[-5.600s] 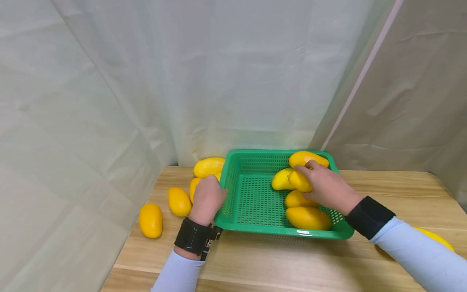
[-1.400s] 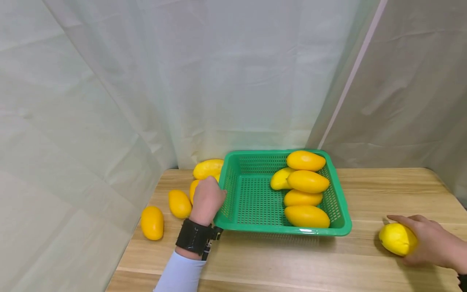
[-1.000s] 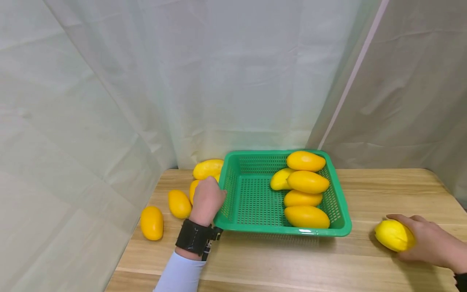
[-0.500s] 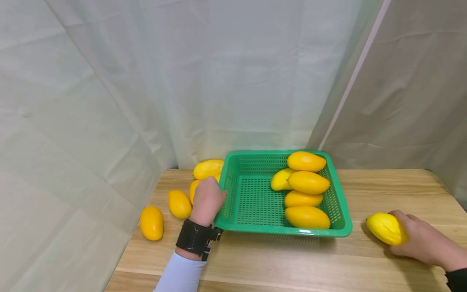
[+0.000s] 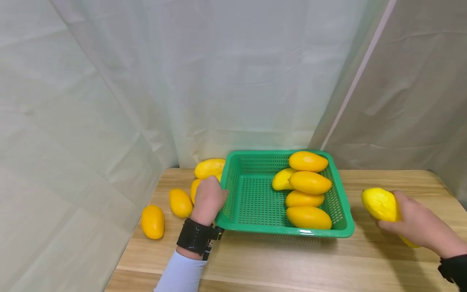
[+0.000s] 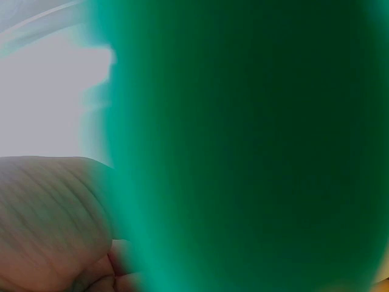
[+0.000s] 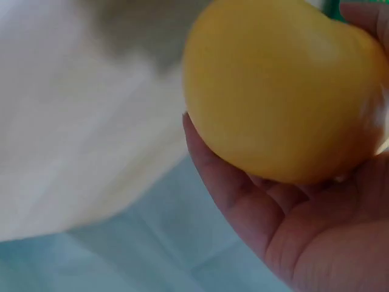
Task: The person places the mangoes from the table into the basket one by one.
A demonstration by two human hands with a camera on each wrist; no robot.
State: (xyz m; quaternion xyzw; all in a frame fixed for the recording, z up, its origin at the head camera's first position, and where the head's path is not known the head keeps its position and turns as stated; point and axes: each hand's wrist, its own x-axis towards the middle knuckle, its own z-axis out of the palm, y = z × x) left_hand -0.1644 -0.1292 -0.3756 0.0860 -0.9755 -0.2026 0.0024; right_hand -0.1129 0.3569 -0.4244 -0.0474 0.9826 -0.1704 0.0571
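My left hand (image 5: 209, 198) grips the left rim of a green plastic basket (image 5: 255, 230), its thumb over the edge. In the left wrist view the blurred green basket wall (image 6: 255, 146) hides most of the fingers. Inside the basket, several yellow mangoes (image 5: 310, 182) lie along the right side; its left half shows bare mesh. To the right of the basket, my right hand (image 5: 416, 219) holds a bright yellow, wrinkled mango (image 5: 379, 204) above the table. The right wrist view shows fingers and thumb curled around that mango (image 7: 273, 91).
Left of the basket, several mangoes lie on the wooden table (image 5: 277, 263), among them one near the left edge (image 5: 153, 222). Part of another yellow fruit (image 5: 409, 242) shows beneath my right hand. Pale cloth (image 5: 255, 81) hangs behind the table.
After leaving a mango in the basket, my right hand moved right and took hold of the wrinkled one. It has since raised it and moved it slightly left. My left hand stayed put.
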